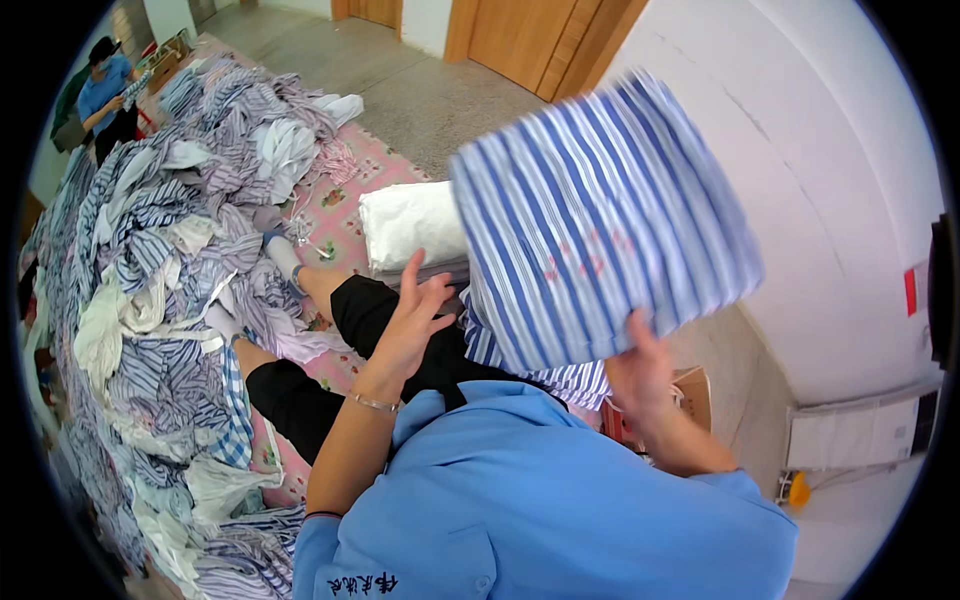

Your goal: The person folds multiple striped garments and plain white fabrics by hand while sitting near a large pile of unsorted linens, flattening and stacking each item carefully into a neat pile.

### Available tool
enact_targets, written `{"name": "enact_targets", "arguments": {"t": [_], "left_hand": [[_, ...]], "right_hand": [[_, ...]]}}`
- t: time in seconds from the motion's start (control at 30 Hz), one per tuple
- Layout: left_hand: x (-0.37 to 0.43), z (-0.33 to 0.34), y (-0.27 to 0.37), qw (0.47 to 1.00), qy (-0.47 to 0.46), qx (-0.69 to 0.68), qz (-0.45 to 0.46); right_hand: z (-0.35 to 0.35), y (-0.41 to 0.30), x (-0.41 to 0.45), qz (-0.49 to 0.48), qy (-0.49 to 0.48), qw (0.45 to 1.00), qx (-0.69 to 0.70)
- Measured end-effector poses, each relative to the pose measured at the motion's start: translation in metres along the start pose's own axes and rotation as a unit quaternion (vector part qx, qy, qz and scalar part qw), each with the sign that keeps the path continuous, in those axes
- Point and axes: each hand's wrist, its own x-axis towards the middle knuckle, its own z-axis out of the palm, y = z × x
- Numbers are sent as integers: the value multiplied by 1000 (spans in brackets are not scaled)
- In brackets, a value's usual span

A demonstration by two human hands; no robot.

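Observation:
My right hand (641,367) grips the lower edge of a folded blue-and-white striped cloth (600,217), its thumb on the near face. The cloth is raised, tilted and slightly blurred, with faint red marks on it. To its left my left hand (420,315) is raised with fingers apart, holding nothing. Beyond that hand lies a folded white cloth (412,225) on top of other folded cloth. More striped cloth (581,382) shows below the raised one, beside my lap.
A large heap of loose striped and white garments (172,247) covers the left side, around my feet. A pink patterned sheet (360,169) lies on the floor. A co-worker (109,94) is at the far left. A cardboard box (694,397) stands at right, near the white wall (750,150).

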Motion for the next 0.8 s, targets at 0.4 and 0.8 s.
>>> {"name": "enact_targets", "arguments": {"t": [0.4,0.8], "left_hand": [[34,43,-62,867,17,482,122],[23,9,-78,847,54,498,179]], "right_hand": [[-116,87,-1,455,118,882,36],[-24,3,82,-222,-314,596,-705]]}}
